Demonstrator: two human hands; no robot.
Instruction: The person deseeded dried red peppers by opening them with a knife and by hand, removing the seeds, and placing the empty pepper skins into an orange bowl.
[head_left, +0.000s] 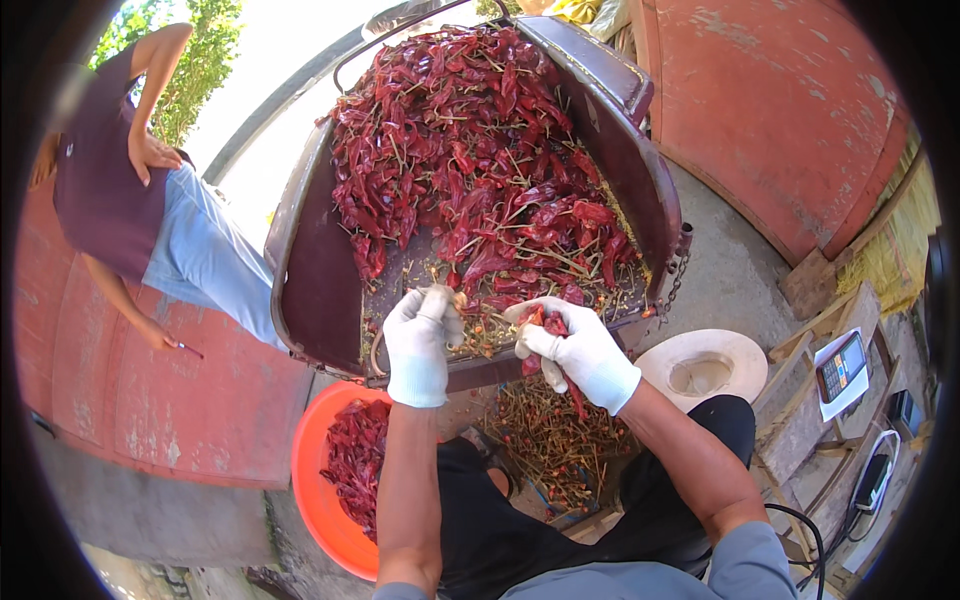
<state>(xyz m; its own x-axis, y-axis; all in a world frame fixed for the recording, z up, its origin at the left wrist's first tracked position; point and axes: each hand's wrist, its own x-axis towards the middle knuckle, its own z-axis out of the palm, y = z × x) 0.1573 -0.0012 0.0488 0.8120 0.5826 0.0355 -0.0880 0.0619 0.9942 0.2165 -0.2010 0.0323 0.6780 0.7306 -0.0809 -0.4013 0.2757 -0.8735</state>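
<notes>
Both my hands wear white knit gloves and hang over the near end of a dark metal cart bed (318,215) heaped with dried red chili peppers (460,130). My left hand (420,335) is closed in a pinch; a small brownish bit shows at its fingertips, too small to name. A short gap to the right, my right hand (580,350) is wrapped round a few dried chili peppers (548,322), whose red ends stick out above and below the fingers. Loose stems and crumbs lie on the bed's floor between the hands and the heap.
An orange basin (312,470) with red chilies stands at lower left. Between my knees lies a pile of stems (560,440). A pale hat (700,368), wooden slats (790,425) and a calculator (842,368) are at right. A person (120,200) stands at left. A chain (672,290) hangs off the cart.
</notes>
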